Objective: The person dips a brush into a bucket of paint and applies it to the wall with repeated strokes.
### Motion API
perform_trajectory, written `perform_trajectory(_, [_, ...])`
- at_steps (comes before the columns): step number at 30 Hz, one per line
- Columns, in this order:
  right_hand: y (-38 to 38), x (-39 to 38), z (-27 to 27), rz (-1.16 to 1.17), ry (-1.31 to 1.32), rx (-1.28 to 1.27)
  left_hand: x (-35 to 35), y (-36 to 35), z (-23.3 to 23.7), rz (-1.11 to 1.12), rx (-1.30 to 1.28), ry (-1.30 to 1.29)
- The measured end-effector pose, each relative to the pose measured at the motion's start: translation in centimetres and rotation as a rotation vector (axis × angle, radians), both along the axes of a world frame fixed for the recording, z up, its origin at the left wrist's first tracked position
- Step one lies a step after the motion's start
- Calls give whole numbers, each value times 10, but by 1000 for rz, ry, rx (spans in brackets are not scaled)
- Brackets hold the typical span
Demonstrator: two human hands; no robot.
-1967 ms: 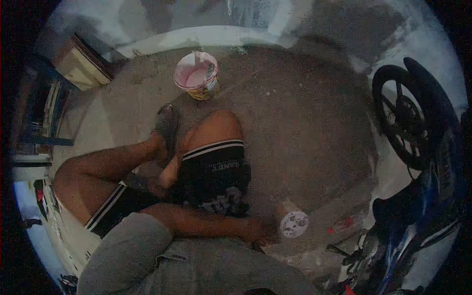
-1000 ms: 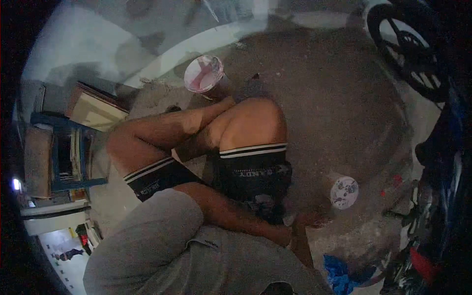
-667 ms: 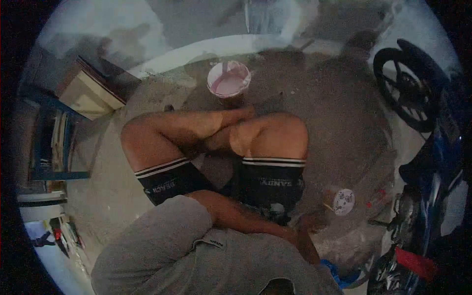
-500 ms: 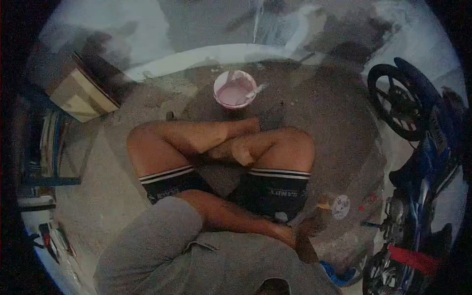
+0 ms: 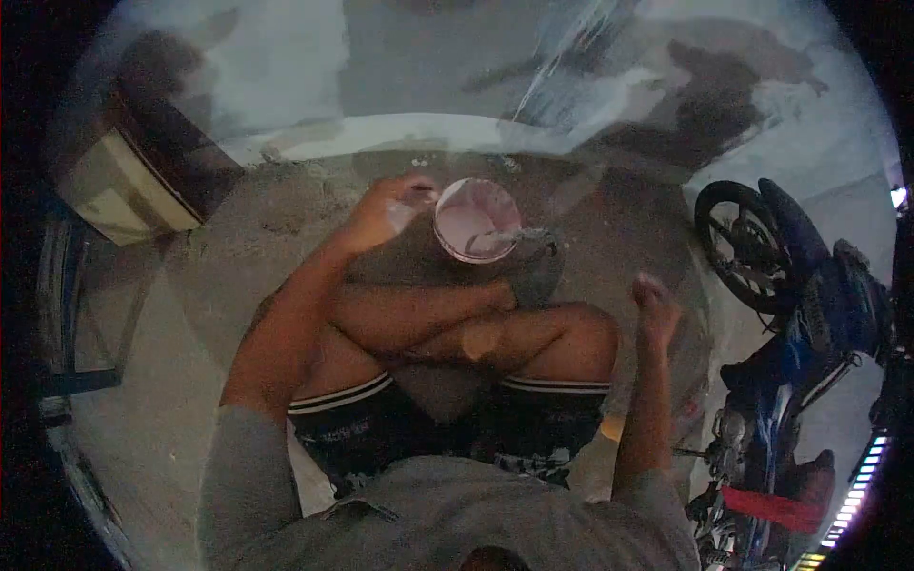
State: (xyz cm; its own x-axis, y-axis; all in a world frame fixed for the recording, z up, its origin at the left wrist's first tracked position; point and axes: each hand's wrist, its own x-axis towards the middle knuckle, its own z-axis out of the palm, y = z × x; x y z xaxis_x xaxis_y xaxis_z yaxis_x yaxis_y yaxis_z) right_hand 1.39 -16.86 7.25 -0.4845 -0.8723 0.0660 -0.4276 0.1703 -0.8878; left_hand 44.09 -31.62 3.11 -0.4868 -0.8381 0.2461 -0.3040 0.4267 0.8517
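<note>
A small round bucket point(image 5: 440, 233) with pinkish-white paste stands on the floor beyond my crossed legs. A paste-coated tool point(image 5: 514, 235) leans in it, its dark end sticking out over the right rim. My left hand point(image 5: 390, 211) reaches forward on the bucket's left side, fingertips right at the rim; motion smears its fingers, and a pale patch shows on the hand. My right hand point(image 5: 655, 309) is raised to the right of my right knee, its fingers curled closed with pale tips; what it holds, if anything, I cannot make out.
A motorcycle point(image 5: 804, 314) stands along the right, with a red cloth-like piece point(image 5: 773, 507) near it. At the left are a tilted box-like panel point(image 5: 129, 186) and a blue frame point(image 5: 81, 381). A patchy grey-white wall point(image 5: 419, 57) rises ahead.
My left arm has swung from across my lap out to the bucket. My right hand has lifted forward from low on the right. The whole view has shifted and tilted somewhat.
</note>
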Motion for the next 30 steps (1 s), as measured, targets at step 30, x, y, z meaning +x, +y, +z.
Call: perform_trajectory(30, [-121, 122, -31, 514, 182, 266, 11, 4, -52, 91, 205, -629])
